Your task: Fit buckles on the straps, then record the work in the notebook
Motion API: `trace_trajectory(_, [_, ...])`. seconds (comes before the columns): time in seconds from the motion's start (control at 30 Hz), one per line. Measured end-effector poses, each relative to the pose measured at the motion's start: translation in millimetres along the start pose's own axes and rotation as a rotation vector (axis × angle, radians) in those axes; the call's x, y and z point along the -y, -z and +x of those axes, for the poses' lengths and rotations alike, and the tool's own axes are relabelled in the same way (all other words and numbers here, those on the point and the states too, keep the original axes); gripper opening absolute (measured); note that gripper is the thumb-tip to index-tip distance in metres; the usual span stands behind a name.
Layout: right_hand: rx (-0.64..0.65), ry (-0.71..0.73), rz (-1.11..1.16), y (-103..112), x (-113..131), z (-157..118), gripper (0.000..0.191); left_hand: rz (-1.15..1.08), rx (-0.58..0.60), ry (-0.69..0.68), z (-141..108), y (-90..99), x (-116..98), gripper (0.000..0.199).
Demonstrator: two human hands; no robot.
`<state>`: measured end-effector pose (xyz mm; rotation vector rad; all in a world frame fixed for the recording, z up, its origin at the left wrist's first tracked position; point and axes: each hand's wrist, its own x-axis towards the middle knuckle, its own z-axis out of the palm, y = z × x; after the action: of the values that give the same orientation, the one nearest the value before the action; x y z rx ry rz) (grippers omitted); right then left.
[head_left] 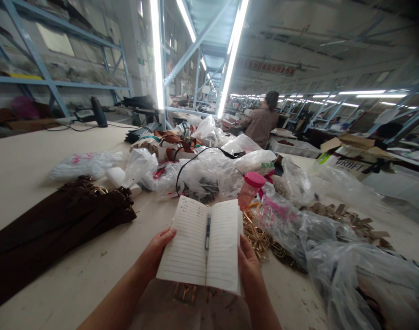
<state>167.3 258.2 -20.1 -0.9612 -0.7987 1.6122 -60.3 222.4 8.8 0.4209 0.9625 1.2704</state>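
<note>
An open lined notebook (185,245) is held up over the table, with a few handwritten marks at the top of its left page. My left hand (158,250) grips its left edge, thumb on the page. On the opposite edge, my right hand (247,256) is closed round the cover, partly hidden behind it. A dark pen (207,231) lies in the fold between the pages. Below the notebook, some metal buckles (185,293) show on the tabletop. A clear cup with a pink lid (253,179) stands just beyond its upper right corner.
Dark brown straps (65,220) lie bundled at left on the table (27,158). Plastic bags (212,169) are heaped across the middle, more bags (363,275) at right. Gold-coloured metal pieces (257,236) sit beside the notebook. A cardboard box (353,156) and another person (262,121) are farther back.
</note>
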Motion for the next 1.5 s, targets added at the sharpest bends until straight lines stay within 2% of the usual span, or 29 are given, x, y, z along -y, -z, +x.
trace_trajectory(0.07, [-0.014,-0.046,-0.008,-1,-2,-1,0.05,0.008,0.003,-0.009,2,2.3,0,0.03])
trace_trajectory(0.2, [0.021,-0.048,-0.036,-3,-4,-3,0.054,0.028,-0.044,-0.015,6,8.6,2,0.026])
trace_trajectory(0.4, [0.066,-0.078,-0.09,-5,-5,-5,0.056,0.098,-0.128,0.021,9,12.4,-2,0.037])
trace_trajectory(0.7, [0.081,-0.108,-0.016,-6,2,-5,0.058,0.139,-0.151,0.029,10,14.6,-1,0.031])
trace_trajectory(1.0, [0.044,-0.167,0.064,-9,2,-4,0.071,0.179,-0.176,0.041,19,21.2,4,0.034])
trace_trajectory(1.2, [0.055,-0.195,0.149,-2,3,1,0.06,0.137,-0.124,0.04,17,14.7,2,0.031])
trace_trajectory(1.3, [0.023,-0.203,0.168,0,4,5,0.05,0.102,-0.105,0.059,16,12.3,1,0.029])
trace_trajectory(1.5, [-0.061,-0.223,0.15,4,1,9,0.048,0.064,-0.074,0.051,15,13.4,3,0.024])
